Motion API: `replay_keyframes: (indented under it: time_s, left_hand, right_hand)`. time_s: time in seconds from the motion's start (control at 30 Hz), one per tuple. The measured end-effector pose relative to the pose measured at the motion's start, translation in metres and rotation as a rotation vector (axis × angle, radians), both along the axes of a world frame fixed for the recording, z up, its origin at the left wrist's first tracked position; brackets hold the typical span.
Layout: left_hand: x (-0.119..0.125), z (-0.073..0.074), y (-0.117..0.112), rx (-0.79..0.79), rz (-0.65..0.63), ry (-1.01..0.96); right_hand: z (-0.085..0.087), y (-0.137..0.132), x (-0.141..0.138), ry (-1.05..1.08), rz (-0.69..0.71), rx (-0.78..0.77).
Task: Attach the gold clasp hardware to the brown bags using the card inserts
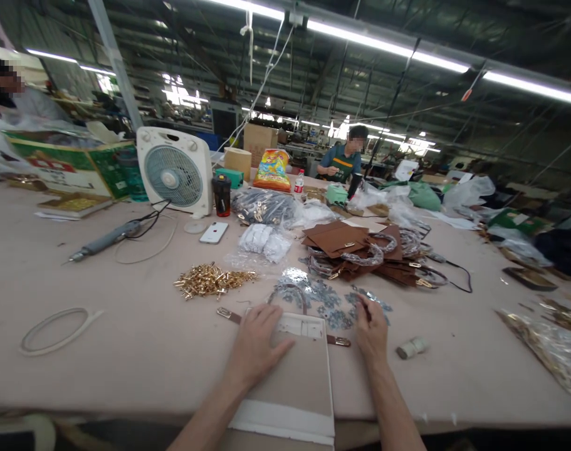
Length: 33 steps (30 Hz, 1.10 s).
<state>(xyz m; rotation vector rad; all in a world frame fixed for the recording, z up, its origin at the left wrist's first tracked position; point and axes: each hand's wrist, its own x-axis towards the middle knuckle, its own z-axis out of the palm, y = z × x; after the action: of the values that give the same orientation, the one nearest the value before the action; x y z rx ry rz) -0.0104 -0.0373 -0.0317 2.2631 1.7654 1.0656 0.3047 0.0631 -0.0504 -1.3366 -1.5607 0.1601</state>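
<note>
Centrally, pale bag panel (306, 376) lying flat on the tabletop (139, 351), near end past the front edge, under the left hand (259, 341)

Panel roughly rectangular, beige-grey, light edging, white band across the near part, paler strip with faint lines at the far end; brown strap ends (339, 341) with gold-toned buckles protrude at both sides, a curved handle (292, 287) beyond. Left hand palm down, fingers extended close together, thumb spread away; hand and forearm hide the panel's left part, and the frame cuts off its near end. Right hand (372, 326) at scattered metal plates (330, 295), fingers curled; cannot tell what, if anything, they pinch. Plates thin, silvery, glossy; fasteners (210, 280) gold, shiny, heaped; tabletop matte, smooth
</note>
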Motion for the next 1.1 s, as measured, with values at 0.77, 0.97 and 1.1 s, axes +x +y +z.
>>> replay_keyframes:
  time_s: [0.77, 0.97, 1.1]
  left_hand:
    - [0.065, 0.019, 0.006, -0.049, -0.174, 0.043]
    - [0.068, 0.021, 0.014, -0.081, -0.151, 0.016]
    - [0.067, 0.023, 0.016, -0.095, -0.169, 0.027]
  right_hand:
    - [0.0, -0.064, -0.065, 0.297, 0.361, -0.418]
    - [0.001, -0.066, -0.065, 0.317, 0.363, -0.425]
    - [0.004, -0.068, -0.065, 0.308, 0.364, -0.432]
